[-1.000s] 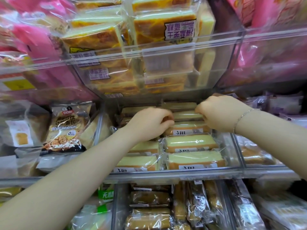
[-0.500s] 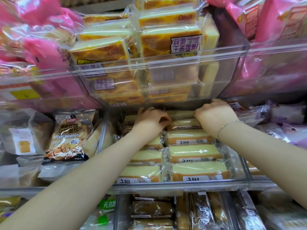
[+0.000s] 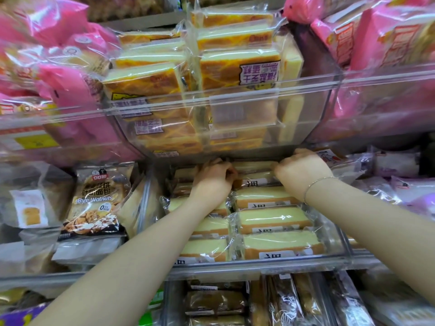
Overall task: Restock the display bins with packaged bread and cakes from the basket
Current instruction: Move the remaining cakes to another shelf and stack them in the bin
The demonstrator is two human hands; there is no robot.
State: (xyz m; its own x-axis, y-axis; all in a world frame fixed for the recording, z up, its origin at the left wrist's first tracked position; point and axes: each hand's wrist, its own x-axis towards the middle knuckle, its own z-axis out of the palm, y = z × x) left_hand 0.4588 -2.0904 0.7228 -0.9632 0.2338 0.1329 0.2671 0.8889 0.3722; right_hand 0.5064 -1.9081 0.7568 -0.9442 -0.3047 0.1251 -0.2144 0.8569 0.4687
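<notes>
Head view: at 12 o'clock in the clear middle bin, the left hand and right hand have fingers curled on a wrapped cake in the back row. More wrapped cakes fill the bin toward 6 o'clock, and a rye walnut bread bag sits at 9 o'clock.

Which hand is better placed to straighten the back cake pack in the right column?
Probably the right hand: it already grips the rear cake pack in that column, while the left hand sits over the left column.

Both hands, left hand and right hand, reached deeper; apparently gripping rear cake pack.
</notes>
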